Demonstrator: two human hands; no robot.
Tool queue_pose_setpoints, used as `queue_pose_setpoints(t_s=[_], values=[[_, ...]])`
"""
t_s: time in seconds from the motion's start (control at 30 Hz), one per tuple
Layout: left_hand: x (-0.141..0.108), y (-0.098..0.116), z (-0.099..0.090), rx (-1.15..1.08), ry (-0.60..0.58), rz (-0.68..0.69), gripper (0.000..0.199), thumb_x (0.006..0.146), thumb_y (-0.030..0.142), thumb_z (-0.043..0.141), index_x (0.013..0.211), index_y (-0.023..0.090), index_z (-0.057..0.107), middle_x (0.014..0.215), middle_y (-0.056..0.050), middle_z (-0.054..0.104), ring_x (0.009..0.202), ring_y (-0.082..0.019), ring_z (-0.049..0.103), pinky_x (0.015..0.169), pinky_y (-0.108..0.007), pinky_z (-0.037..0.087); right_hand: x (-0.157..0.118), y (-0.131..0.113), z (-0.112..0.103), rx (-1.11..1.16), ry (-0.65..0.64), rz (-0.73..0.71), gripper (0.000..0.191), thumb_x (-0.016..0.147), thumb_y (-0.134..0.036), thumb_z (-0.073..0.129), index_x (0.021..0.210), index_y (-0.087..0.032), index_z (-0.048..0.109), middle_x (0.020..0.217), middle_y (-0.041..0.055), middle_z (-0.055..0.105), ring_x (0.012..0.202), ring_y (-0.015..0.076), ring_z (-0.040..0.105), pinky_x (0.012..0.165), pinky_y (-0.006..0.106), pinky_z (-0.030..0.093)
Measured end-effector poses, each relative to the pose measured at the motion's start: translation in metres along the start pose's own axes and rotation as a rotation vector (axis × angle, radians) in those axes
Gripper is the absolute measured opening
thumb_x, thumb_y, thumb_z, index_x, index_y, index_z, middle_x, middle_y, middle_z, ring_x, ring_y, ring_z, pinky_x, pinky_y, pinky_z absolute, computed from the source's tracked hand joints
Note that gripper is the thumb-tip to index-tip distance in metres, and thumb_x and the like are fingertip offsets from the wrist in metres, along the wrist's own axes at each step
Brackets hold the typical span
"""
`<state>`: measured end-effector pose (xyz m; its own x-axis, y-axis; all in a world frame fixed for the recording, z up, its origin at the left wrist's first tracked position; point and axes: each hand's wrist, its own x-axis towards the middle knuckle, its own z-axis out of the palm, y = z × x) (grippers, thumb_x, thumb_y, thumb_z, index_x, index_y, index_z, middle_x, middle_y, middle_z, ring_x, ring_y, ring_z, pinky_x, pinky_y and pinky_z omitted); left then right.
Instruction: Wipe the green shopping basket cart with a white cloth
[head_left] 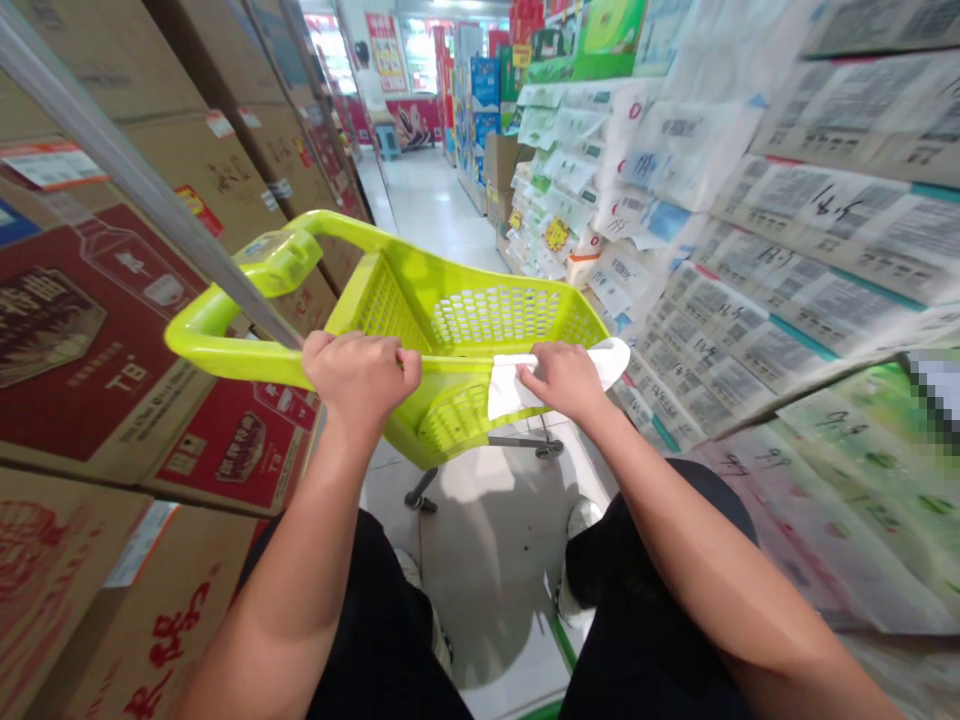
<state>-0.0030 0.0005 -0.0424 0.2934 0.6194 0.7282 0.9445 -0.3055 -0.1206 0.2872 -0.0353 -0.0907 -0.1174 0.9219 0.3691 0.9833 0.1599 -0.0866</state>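
A lime-yellow plastic shopping cart (405,265) stands sideways before me, its handle (217,345) toward the left. My left hand (358,370) is closed over the near rim of the basket. A grey pole (161,190) slants down from the upper left to this hand; whether the fingers hold it too I cannot tell. Farther right on the same rim, my right hand (562,375) is closed on a white cloth (512,388). The cloth is draped over the rim, one end hanging down on the near side and the other sticking out past the hand.
Stacked cardboard cartons (97,330) line the left. Wrapped packs of tissue paper (810,220) are piled high on the right. Cart wheels (421,502) rest on the tiled floor (480,560) near my shoes. Down the aisle are a person (367,85) and a blue stool (388,140).
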Motion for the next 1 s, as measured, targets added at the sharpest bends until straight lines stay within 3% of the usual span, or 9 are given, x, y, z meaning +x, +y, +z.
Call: queue_pose_setpoints(t_s=[0.17,0.27,0.4,0.5,0.57,0.67,0.83,0.9,1.0], values=[[0.002,0.004,-0.002,-0.050,-0.038,-0.046,0.028,0.084,0.030,0.052,0.063,0.020,0.068,0.060,-0.010,0.066,0.061,-0.025,0.057,0.071,-0.044,0.028,-0.002,-0.001,0.003,-0.018,0.065,0.063,0.032,0.099,-0.048,0.055,0.093,-0.019,0.066,0.098,0.0116,0.076,0.096,0.0300,0.065,0.081,0.039,0.033],[0.001,0.018,-0.008,-0.092,-0.046,-0.037,0.029,0.084,0.030,0.051,0.062,0.020,0.066,0.060,-0.010,0.066,0.061,-0.025,0.055,0.071,-0.044,0.027,0.006,-0.028,0.003,0.006,0.092,0.077,0.028,0.096,-0.046,0.058,0.088,-0.020,0.066,0.095,0.0104,0.077,0.092,0.0289,0.066,0.082,0.040,0.034],[0.000,0.038,-0.012,-0.111,-0.048,0.010,0.029,0.086,0.032,0.051,0.062,0.020,0.063,0.061,-0.008,0.066,0.062,-0.023,0.055,0.070,-0.044,0.026,0.019,-0.072,0.002,0.100,0.148,-0.030,0.033,0.099,-0.049,0.053,0.093,-0.021,0.068,0.098,0.0103,0.078,0.094,0.0278,0.068,0.082,0.038,0.036],[0.002,0.046,-0.012,-0.138,-0.082,0.028,0.030,0.088,0.034,0.050,0.064,0.020,0.063,0.064,-0.008,0.068,0.066,-0.024,0.057,0.072,-0.045,0.026,0.026,-0.087,0.004,0.125,0.174,-0.055,0.031,0.100,-0.048,0.053,0.093,-0.022,0.067,0.097,0.0088,0.078,0.096,0.0267,0.068,0.081,0.037,0.036],[0.005,0.048,-0.011,-0.168,-0.117,0.015,0.029,0.087,0.035,0.051,0.066,0.020,0.064,0.066,-0.009,0.068,0.070,-0.027,0.059,0.073,-0.045,0.027,0.028,-0.082,0.005,0.116,0.171,-0.081,0.032,0.101,-0.050,0.052,0.094,-0.022,0.067,0.097,0.0075,0.078,0.095,0.0259,0.068,0.080,0.036,0.035],[0.011,0.046,-0.006,-0.196,-0.157,-0.012,0.027,0.084,0.035,0.053,0.068,0.019,0.067,0.068,-0.011,0.069,0.075,-0.031,0.062,0.078,-0.046,0.030,0.027,-0.053,0.007,0.089,0.165,-0.099,0.034,0.103,-0.050,0.049,0.098,-0.021,0.067,0.099,0.0068,0.077,0.096,0.0254,0.067,0.081,0.035,0.035],[0.019,0.049,0.002,-0.223,-0.157,-0.059,0.028,0.083,0.033,0.052,0.075,0.018,0.073,0.070,-0.012,0.069,0.078,-0.032,0.063,0.085,-0.050,0.033,0.023,0.003,0.010,0.028,0.123,0.062,0.038,0.109,-0.041,0.042,0.095,-0.018,0.068,0.100,0.0097,0.077,0.094,0.0245,0.065,0.083,0.036,0.031],[0.020,0.052,0.005,-0.223,-0.148,-0.053,0.029,0.084,0.033,0.051,0.077,0.017,0.074,0.071,-0.013,0.070,0.078,-0.032,0.063,0.086,-0.050,0.032,0.023,0.011,0.010,0.024,0.134,0.114,0.042,0.110,-0.040,0.038,0.092,-0.018,0.069,0.100,0.0094,0.077,0.096,0.0244,0.065,0.084,0.036,0.030],[0.019,0.058,0.008,-0.237,-0.146,-0.041,0.030,0.085,0.033,0.051,0.079,0.016,0.075,0.072,-0.013,0.071,0.079,-0.032,0.064,0.085,-0.049,0.032,0.023,0.001,0.009,0.047,0.155,0.145,0.047,0.112,-0.042,0.035,0.091,-0.019,0.070,0.099,0.0082,0.078,0.098,0.0242,0.065,0.084,0.036,0.030]])
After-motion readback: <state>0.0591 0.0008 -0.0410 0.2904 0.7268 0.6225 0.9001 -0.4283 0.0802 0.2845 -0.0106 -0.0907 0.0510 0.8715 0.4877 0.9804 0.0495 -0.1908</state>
